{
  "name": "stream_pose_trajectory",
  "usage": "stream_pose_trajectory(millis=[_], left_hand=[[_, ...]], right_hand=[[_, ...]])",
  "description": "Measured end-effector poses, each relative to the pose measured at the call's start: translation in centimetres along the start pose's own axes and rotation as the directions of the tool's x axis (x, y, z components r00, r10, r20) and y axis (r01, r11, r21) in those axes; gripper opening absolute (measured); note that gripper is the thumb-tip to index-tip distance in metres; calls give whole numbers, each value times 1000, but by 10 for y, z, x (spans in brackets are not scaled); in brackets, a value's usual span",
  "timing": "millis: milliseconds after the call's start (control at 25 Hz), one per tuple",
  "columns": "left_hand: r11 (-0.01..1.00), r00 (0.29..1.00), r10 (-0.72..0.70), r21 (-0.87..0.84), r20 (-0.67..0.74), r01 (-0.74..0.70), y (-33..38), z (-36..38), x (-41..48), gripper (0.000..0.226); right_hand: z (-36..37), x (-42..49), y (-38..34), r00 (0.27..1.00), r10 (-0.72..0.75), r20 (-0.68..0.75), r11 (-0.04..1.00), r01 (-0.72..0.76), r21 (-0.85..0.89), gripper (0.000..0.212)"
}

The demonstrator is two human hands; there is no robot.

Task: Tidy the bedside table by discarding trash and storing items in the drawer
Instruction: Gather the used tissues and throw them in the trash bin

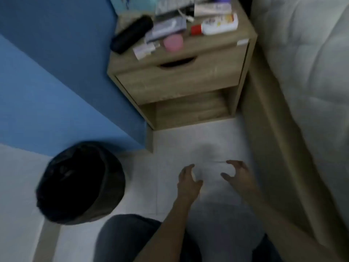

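Both hands low, left hand (188,179) and right hand (236,173) loosely spread, holding nothing. Cluttered bedside table (207,43) at twelve o'clock, drawer (179,80) closed, bin (81,182) at eight. Yank that drawer and the front-edge tube (144,51) could drop.

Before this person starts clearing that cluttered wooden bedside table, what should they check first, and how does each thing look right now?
1. Left hand free: ok, it holds nothing.
2. Right hand free: ok, fingers loosely curled, empty.
3. Light wooden drawer open for storing: not ok, it is closed.
4. Round bin with black liner ready: ok, it stands on the floor left of the wooden bedside table.
5. Trash told apart from keepers: cannot tell; the black oblong case, white bottle with red cap and pink round lid on top are blurred.
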State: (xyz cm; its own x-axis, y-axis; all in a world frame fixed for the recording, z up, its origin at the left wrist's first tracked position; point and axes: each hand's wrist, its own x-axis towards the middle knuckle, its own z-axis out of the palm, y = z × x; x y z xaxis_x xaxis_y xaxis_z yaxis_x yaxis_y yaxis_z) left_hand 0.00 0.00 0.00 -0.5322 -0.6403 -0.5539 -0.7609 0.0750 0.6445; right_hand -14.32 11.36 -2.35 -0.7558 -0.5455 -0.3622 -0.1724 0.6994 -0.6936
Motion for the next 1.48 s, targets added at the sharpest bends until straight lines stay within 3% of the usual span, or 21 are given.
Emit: stream_pose_trajectory(millis=[120,240,320,400,480,600,680,880,1080,1360,1480], left_hand=[[964,997,-22,265,-68,39,-33,35,44,85],[933,993,-41,352,-114,79,-67,59,73,86],[916,980,34,398,-195,47,-79,67,75,75],[916,962,81,399,-261,31,-87,63,80,67],[929,958,84,369,-275,25,-88,57,80,67],[948,964,53,317,-260,34,-77,40,68,66],[946,957,104,325,-270,-11,-53,19,68,63],[892,889,368,375,-273,-254,60,-51,73,63],[790,720,596,418,-354,-448,167,-129,46,62],[753,567,658,410,-496,-515,252,-208,27,63],[756,553,652,396,-518,-521,268,-224,42,62]], right_hand=[[52,26,42,983,83,161,975,-47,-216,82],[98,40,77,934,187,305,873,-16,-487,108],[116,37,90,934,196,300,783,34,-621,110],[129,35,92,965,104,242,701,102,-706,104],[132,37,95,969,7,249,735,164,-658,86],[124,47,89,936,19,351,879,151,-453,48],[108,61,64,957,-20,288,906,139,-399,32],[27,92,-57,963,-268,11,855,243,-457,27],[-64,94,-180,872,-473,-127,881,467,-74,19],[-147,88,-279,749,-601,-279,767,639,62,18],[-161,108,-296,704,-628,-333,745,667,5,16]])
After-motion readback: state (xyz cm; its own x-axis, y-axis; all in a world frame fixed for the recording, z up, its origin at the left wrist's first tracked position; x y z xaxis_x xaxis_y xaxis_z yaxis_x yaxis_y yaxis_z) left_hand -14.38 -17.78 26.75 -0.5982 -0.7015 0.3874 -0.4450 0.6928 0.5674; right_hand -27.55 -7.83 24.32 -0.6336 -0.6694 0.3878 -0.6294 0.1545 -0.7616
